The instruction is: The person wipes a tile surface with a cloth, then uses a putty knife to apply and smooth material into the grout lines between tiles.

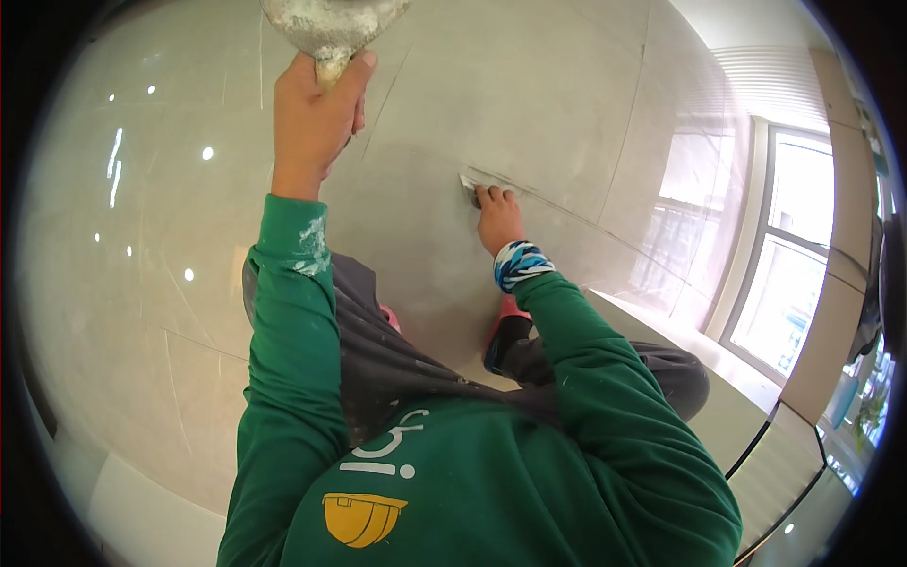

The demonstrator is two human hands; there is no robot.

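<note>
My left hand (316,118) is closed round the short handle of a wide tool crusted with pale dried plaster (333,24), which looks like a trowel or pan; the top of the picture cuts it off. Lower down and to the right, my right hand (499,215) grips a small scraper (469,189). Its blade rests against the grey tiled floor (425,142), beside a dark joint line (539,194). Most of the scraper's handle is hidden under my fingers. White smears mark my left green sleeve, and a patterned band circles my right wrist.
My knees are bent wide, with a pink shoe (507,310) on the floor under me. A low pale ledge (652,326) runs along my right, below a bright window (779,246). Lights reflect off the glossy tiles at left.
</note>
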